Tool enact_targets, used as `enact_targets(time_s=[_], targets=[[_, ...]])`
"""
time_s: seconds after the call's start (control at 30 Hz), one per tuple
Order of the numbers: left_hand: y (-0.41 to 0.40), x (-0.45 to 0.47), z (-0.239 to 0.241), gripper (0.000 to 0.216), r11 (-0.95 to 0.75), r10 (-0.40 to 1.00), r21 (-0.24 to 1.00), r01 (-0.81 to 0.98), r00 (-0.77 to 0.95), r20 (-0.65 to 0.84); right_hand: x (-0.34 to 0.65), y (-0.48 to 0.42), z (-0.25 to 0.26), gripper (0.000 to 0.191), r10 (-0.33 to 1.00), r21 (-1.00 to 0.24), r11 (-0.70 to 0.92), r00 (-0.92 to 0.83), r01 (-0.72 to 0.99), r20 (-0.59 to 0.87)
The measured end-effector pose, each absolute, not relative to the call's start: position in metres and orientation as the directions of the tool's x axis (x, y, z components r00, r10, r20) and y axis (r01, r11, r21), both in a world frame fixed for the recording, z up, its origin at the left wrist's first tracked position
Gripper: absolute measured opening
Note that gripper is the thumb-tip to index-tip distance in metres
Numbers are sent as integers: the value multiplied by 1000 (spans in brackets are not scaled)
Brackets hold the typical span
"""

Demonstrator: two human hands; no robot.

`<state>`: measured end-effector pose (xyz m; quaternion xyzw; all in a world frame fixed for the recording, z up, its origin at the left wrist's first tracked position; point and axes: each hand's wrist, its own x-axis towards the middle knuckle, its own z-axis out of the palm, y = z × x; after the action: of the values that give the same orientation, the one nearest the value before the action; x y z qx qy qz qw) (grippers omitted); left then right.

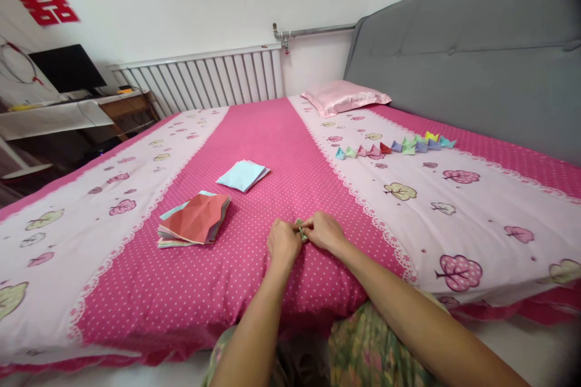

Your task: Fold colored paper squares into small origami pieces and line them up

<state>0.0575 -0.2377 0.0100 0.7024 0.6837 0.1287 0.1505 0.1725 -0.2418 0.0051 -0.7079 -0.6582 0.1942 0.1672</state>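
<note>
Left hand (282,243) and right hand (323,231) together on the bed (281,151), fingertips pinching a small green folded paper (300,227), creased paper stack (194,227) just left

Two hands (282,243) (323,231), two paper stacks (195,227) (242,174)

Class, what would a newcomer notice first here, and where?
The left hand and right hand pinch a small folded paper together at the near middle of the pink bed. A row of coloured paper shapes lines the right side, and a red-topped paper stack lies left of the hands.
</note>
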Motion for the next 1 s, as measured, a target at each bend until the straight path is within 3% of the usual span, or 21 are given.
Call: enact_targets(time_s=[1.0], targets=[[-242,61,9,23,5,1000,360,933,-3,-4,165,-247,12,20,995,-451,-98,84,887,-51]])
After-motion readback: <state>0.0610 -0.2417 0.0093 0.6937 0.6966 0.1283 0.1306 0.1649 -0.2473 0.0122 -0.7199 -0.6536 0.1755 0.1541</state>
